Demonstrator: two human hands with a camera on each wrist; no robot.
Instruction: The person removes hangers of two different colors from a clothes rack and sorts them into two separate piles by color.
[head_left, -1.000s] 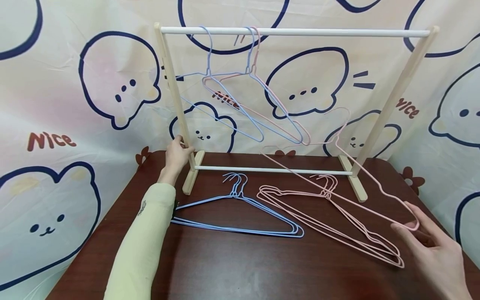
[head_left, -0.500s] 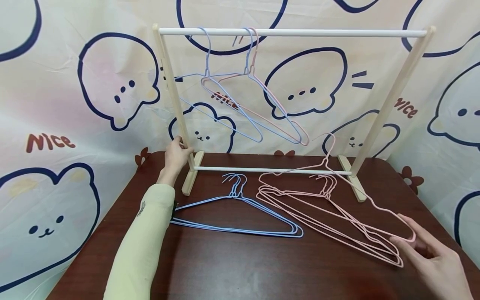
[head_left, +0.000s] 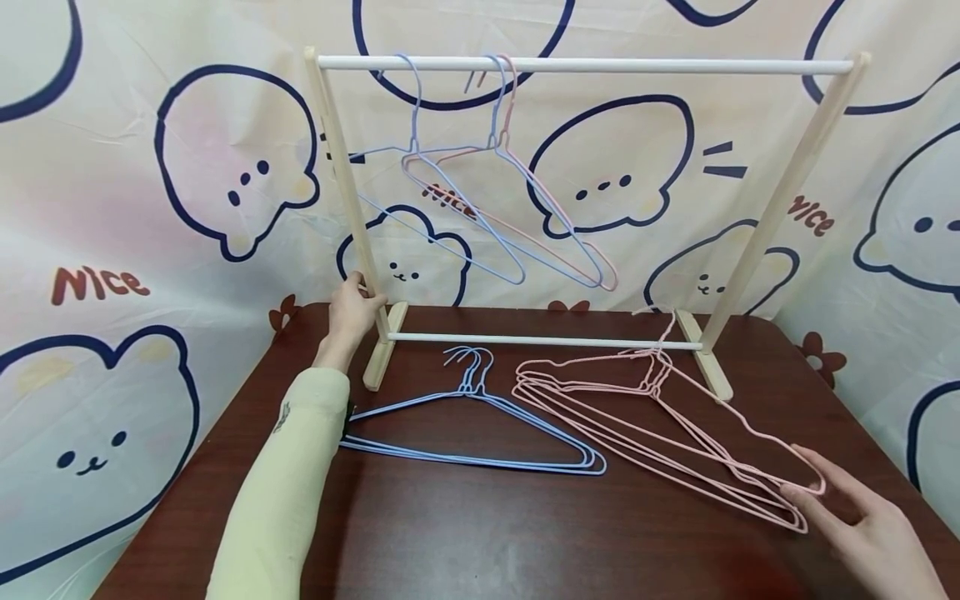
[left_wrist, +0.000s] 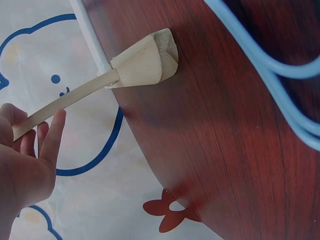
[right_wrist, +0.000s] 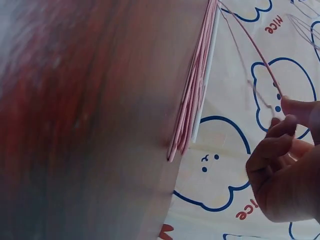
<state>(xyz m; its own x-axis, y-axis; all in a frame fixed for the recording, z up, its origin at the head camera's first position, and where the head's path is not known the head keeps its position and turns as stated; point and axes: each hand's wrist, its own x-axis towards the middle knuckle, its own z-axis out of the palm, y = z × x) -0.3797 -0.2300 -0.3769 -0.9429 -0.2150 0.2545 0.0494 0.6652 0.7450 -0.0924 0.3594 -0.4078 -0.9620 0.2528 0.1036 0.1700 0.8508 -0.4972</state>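
Note:
My left hand point(head_left: 351, 321) grips the left wooden post point(head_left: 341, 167) of a small clothes rack, low down near its foot. Between thumb and fingers, my right hand point(head_left: 870, 521) pinches the right corner of a pink wire hanger point(head_left: 765, 435). That hanger tilts over a pile of pink hangers point(right_wrist: 192, 107) on the table, its hook end overlapping theirs in the head view. In the right wrist view its wire runs down from the pile's far end to my right hand point(right_wrist: 280, 160). Left of the pile lie several blue hangers point(head_left: 480, 460).
From the rack's white top rail point(head_left: 675, 65) hang two blue hangers point(head_left: 465, 196) and one pink hanger point(head_left: 512, 108). A lower rail point(head_left: 540, 339) joins the feet at the back of the brown table point(head_left: 480, 542). Behind stands a patterned cloth backdrop point(head_left: 187, 333).
My right hand has lowered the pink hanger; its hook end has dropped from in front of the backdrop down to the pink pile. The left hand has stayed on the post.

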